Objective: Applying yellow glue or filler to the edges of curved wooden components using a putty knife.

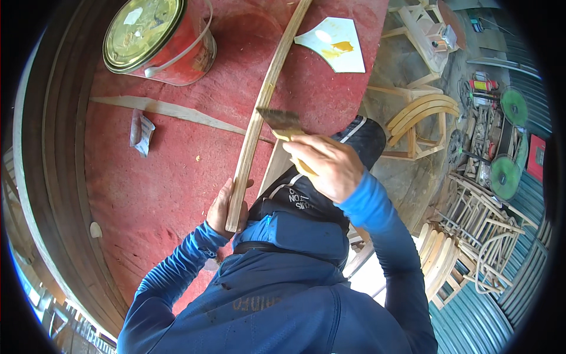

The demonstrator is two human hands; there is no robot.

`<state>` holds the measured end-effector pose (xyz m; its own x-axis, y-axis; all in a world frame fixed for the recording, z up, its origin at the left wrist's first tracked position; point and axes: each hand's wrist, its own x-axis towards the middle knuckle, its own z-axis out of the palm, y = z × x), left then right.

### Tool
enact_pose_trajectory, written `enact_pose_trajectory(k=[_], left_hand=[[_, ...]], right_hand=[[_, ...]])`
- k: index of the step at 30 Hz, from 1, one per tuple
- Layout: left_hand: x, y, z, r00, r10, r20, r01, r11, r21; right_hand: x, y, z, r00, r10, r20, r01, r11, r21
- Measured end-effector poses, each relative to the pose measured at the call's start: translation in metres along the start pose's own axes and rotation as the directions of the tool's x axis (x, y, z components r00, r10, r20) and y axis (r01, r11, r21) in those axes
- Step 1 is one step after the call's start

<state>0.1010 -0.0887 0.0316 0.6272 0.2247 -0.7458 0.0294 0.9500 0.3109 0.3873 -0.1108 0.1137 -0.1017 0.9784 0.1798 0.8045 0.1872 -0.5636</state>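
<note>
My left hand (pixel 222 206) is closed round the near end of a long wooden strip (pixel 259 112), which runs up and away to the far edge of the view. In my right hand (pixel 330 165) is a putty knife (pixel 282 122) with a yellowish handle; the corner of its wide blade meets the strip's right side about midway along. Beyond the knife, a white angular board (pixel 336 42) lies on the red surface with a smear of yellow-orange paste on it.
A red bucket (pixel 183 56) with a lid and handle stands at the far left. A crumpled packet (pixel 141 133) and a thin wood piece (pixel 177 113) lie on the red surface (pixel 153 194). Dark curved boards (pixel 59 177) line the left. Wooden frames and curved pieces (pixel 421 115) stand at right.
</note>
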Motion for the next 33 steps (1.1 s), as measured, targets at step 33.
enact_pose_trajectory(k=[33], left_hand=[[0.004, 0.0, 0.004, 0.999, -0.034, 0.031, 0.035, 0.999, -0.035]], right_hand=[[-0.02, 0.003, -0.001, 0.996, 0.029, -0.08, -0.028, 0.999, 0.016]])
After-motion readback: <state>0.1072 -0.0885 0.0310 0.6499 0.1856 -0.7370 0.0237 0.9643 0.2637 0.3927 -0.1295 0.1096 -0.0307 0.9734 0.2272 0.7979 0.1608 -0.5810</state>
